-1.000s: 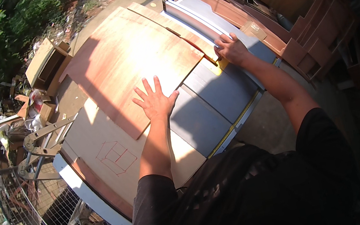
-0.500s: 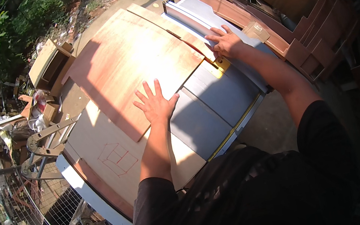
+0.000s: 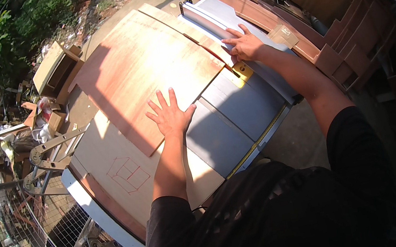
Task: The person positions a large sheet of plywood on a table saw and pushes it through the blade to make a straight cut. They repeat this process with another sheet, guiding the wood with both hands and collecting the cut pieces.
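Maybe the long tan wood strip (image 3: 189, 28) is cut; left hand (image 3: 172, 119) spread empty on pinkish wood board (image 3: 139, 73), right hand (image 3: 247, 47) half-open, hold unclear.

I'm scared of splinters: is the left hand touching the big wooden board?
Touching: the head view shows the left hand lying flat, fingers spread, on the wooden board.

The gray tabletop (image 3: 252, 100) offers passage; the metal fence (image 3: 204, 18) obstructs rightward.
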### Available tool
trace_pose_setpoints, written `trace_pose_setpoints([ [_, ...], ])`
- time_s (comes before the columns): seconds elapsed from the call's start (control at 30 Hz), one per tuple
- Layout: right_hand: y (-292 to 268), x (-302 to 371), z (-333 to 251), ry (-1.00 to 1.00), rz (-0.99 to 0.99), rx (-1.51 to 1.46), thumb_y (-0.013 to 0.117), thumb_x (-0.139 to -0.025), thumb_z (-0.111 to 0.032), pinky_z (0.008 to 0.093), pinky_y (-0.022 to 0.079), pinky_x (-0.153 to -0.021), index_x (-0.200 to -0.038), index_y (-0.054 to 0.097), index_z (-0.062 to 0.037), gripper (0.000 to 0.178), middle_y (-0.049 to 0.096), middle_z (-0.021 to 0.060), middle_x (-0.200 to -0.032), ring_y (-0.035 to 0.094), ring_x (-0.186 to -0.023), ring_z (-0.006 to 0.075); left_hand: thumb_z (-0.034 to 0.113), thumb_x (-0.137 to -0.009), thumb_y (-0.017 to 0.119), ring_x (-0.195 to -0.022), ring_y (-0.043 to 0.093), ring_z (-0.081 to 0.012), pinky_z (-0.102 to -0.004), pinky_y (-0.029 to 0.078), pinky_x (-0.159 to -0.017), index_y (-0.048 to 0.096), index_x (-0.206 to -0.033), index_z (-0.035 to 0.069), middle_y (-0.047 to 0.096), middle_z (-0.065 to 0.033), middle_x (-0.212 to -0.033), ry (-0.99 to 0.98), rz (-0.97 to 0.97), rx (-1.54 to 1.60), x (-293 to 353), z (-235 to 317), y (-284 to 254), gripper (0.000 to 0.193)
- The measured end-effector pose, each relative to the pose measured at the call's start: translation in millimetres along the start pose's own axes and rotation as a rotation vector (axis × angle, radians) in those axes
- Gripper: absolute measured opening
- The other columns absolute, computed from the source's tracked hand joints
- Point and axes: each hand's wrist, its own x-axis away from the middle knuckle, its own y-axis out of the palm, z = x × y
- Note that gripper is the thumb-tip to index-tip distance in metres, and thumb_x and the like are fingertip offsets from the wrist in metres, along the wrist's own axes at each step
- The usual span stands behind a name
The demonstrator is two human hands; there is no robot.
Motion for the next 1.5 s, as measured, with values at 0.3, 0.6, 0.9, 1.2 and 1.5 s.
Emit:
trace_pose_setpoints([
  [0.3, 0, -9, 4, -0.013, 0.088, -0.047, 0.079, -0.073, -0.029, 0.0646, 0.013, -0.12, -0.092, 0.081, -0.0281, 0.018, 0.049, -0.0025, -0.153, 0.023, -0.153, 0.0279, 0.076, -0.08, 0.06, -0.151, 0.01, -0.0512, -0.0711, 0.011, -0.117, 0.026, -0.161, 0.024, 0.016, -0.0149, -0.168, 0.001, 0.016, -0.002, 1, -1, 2, 0.102],
  [0.6, 3, -22, 12, -0.056, 0.114, -0.014, 0.08, -0.072, -0.03, 0.0661, 0.013, -0.12, -0.091, 0.081, -0.0283, 0.019, 0.053, -0.0026, -0.15, 0.025, -0.152, 0.0284, 0.078, -0.079, 0.059, -0.151, 0.012, -0.051, -0.0716, 0.013, -0.116, 0.026, -0.161, 0.024, 0.017, -0.0149, -0.167, 0.01, 0.031, -0.005, -1, 0, 6, 0.103],
  [0.9, 2, -31, 20, -0.091, 0.148, -0.043, 0.08, -0.071, -0.03, 0.0678, 0.013, -0.119, -0.09, 0.081, -0.0271, 0.019, 0.058, -0.0038, -0.144, 0.027, -0.151, 0.0289, 0.079, -0.079, 0.058, -0.15, 0.013, -0.0506, -0.072, 0.014, -0.116, 0.027, -0.161, 0.025, 0.018, -0.015, -0.167, 0.006, 0.045, -0.027, -2, 1, 7, 0.102],
  [1.2, 1, -57, 26, -0.159, 0.167, -0.001, 0.079, -0.071, -0.026, 0.0698, 0.011, -0.118, -0.089, 0.081, -0.0255, 0.018, 0.061, -0.0067, -0.14, 0.027, -0.151, 0.0294, 0.077, -0.078, 0.061, -0.15, 0.014, -0.05, -0.0707, 0.014, -0.117, 0.028, -0.16, 0.027, 0.018, -0.0138, -0.168, -0.026, 0.053, -0.04, -1, 5, 4, 0.102],
  [1.5, 9, -90, 38, -0.194, 0.213, 0.005, 0.075, -0.074, -0.023, 0.0709, 0.009, -0.119, -0.092, 0.081, -0.0239, 0.019, 0.062, -0.007, -0.139, 0.028, -0.151, 0.0296, 0.077, -0.075, 0.064, -0.151, 0.013, -0.0498, -0.0718, 0.016, -0.115, 0.03, -0.159, 0.029, 0.018, -0.0128, -0.168, -0.047, 0.056, -0.077, -2, 8, 9, 0.103],
])
